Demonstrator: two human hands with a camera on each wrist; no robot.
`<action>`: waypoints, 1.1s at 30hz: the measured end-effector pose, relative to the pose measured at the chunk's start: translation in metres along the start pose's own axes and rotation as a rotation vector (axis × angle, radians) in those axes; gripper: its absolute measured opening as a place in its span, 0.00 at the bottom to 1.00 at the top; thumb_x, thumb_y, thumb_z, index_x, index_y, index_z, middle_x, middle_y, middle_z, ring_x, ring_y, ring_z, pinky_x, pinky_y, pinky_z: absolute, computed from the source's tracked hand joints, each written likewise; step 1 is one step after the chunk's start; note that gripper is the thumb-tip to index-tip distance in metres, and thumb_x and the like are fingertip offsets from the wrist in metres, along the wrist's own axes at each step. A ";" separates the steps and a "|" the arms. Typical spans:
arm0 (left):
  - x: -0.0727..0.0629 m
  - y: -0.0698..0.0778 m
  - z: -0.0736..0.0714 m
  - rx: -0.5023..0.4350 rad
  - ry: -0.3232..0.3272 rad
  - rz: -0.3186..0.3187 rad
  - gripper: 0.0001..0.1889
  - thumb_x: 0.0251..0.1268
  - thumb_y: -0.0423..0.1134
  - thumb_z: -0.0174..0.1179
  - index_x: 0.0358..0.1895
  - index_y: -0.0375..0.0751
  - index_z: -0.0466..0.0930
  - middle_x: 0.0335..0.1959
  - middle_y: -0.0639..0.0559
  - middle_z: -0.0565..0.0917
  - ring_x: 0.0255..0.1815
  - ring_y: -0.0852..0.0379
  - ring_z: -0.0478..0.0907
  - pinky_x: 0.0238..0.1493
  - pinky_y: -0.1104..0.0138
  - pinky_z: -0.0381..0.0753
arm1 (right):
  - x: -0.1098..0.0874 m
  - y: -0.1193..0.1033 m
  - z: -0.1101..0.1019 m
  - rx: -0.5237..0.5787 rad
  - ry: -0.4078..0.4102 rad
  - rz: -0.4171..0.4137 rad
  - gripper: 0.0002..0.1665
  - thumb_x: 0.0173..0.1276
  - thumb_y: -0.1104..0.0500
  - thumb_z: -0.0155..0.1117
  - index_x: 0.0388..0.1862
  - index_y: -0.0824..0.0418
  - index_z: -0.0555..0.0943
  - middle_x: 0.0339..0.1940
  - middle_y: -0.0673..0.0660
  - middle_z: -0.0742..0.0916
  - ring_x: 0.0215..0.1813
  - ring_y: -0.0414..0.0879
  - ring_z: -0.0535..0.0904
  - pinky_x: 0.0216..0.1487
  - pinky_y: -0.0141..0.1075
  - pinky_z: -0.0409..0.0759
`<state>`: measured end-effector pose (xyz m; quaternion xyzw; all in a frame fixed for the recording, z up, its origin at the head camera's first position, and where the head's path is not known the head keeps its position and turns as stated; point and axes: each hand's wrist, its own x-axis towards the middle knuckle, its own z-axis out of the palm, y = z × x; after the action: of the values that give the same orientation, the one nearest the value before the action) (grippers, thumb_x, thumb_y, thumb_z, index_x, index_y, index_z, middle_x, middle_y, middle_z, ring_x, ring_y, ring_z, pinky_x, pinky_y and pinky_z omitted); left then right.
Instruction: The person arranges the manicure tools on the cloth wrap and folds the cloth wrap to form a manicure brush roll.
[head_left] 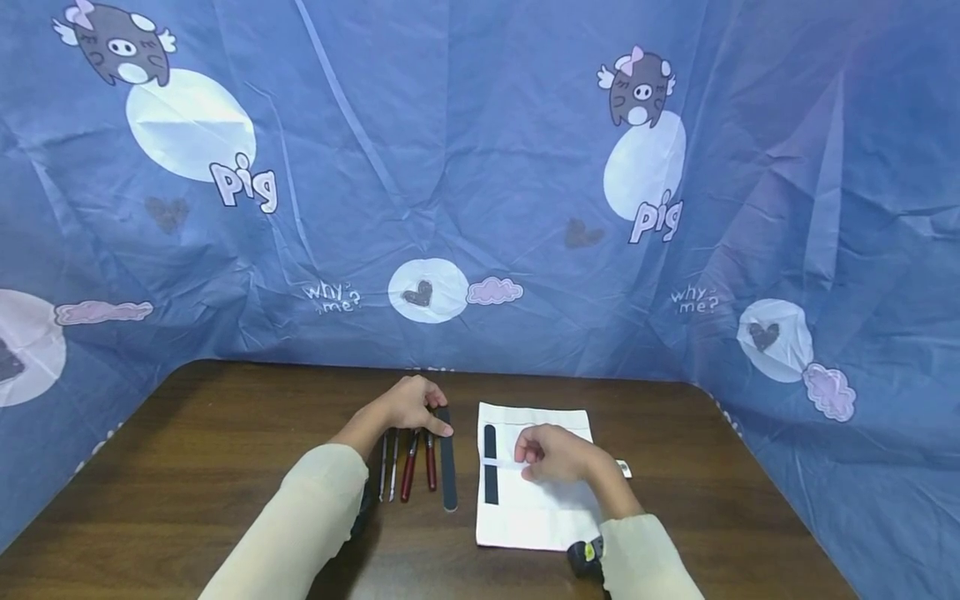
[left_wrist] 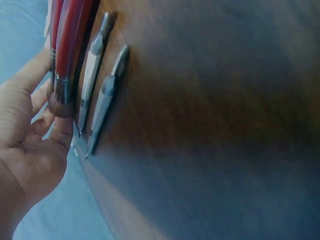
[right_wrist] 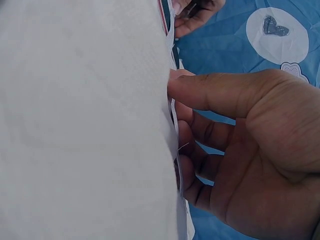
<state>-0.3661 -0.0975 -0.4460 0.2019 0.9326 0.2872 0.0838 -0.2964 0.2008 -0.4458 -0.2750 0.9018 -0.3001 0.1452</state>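
Note:
My left hand point(head_left: 411, 404) pinches the upper end of a dark nail file point(head_left: 448, 475) lying on the table, thumb and fingertips over it. Just left of that file lie two red-handled brushes point(head_left: 409, 475) and two slim metal tools point(left_wrist: 102, 107), bristle ends under the left hand. My right hand point(head_left: 555, 454), fingers curled, pinches a white elastic band point(head_left: 504, 463) across a white cloth pouch point(head_left: 536, 529). Another dark nail file point(head_left: 491, 483) lies on the pouch, beneath that band at its left side. The pouch hides part of the right fingertips in the right wrist view.
A brown wooden table point(head_left: 225, 475) carries everything. Behind it hangs a blue printed cloth point(head_left: 510, 167). A small white tag point(head_left: 624, 469) sticks out at the pouch's right edge, and a black wrist device point(head_left: 583, 558) sits by the right sleeve.

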 end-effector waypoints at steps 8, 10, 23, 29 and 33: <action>0.001 0.002 0.002 -0.040 -0.013 -0.025 0.25 0.50 0.48 0.82 0.47 0.39 0.85 0.42 0.50 0.84 0.48 0.54 0.80 0.57 0.57 0.79 | -0.002 0.000 -0.001 0.021 -0.009 0.002 0.12 0.59 0.73 0.71 0.36 0.61 0.80 0.26 0.48 0.76 0.32 0.41 0.71 0.36 0.33 0.70; 0.001 0.002 0.003 -0.061 -0.017 -0.029 0.24 0.50 0.46 0.82 0.46 0.38 0.84 0.42 0.50 0.84 0.47 0.54 0.80 0.57 0.57 0.79 | -0.002 0.000 -0.001 0.022 -0.005 0.000 0.12 0.59 0.73 0.71 0.36 0.61 0.80 0.26 0.49 0.76 0.32 0.41 0.71 0.36 0.32 0.69; 0.004 -0.001 0.006 -0.142 0.048 0.008 0.23 0.52 0.37 0.79 0.50 0.32 0.82 0.43 0.47 0.84 0.46 0.51 0.80 0.56 0.58 0.79 | -0.001 -0.001 0.000 0.025 -0.005 -0.012 0.12 0.58 0.74 0.71 0.36 0.62 0.80 0.26 0.48 0.76 0.32 0.41 0.71 0.36 0.32 0.69; 0.007 -0.001 0.004 -0.085 0.015 0.002 0.25 0.54 0.40 0.78 0.54 0.32 0.83 0.46 0.46 0.85 0.51 0.49 0.81 0.60 0.57 0.78 | -0.001 -0.002 -0.001 0.014 0.003 -0.008 0.12 0.59 0.73 0.71 0.36 0.62 0.80 0.26 0.49 0.76 0.32 0.41 0.71 0.36 0.32 0.70; 0.008 0.000 0.003 -0.060 0.007 -0.009 0.24 0.54 0.41 0.79 0.52 0.33 0.84 0.46 0.46 0.85 0.52 0.49 0.81 0.61 0.57 0.78 | -0.002 -0.001 -0.001 0.016 0.003 -0.008 0.12 0.58 0.74 0.71 0.36 0.62 0.80 0.26 0.49 0.77 0.32 0.42 0.71 0.36 0.33 0.70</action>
<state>-0.3723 -0.0925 -0.4491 0.1938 0.9247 0.3156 0.0878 -0.2950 0.2015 -0.4445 -0.2771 0.8985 -0.3081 0.1449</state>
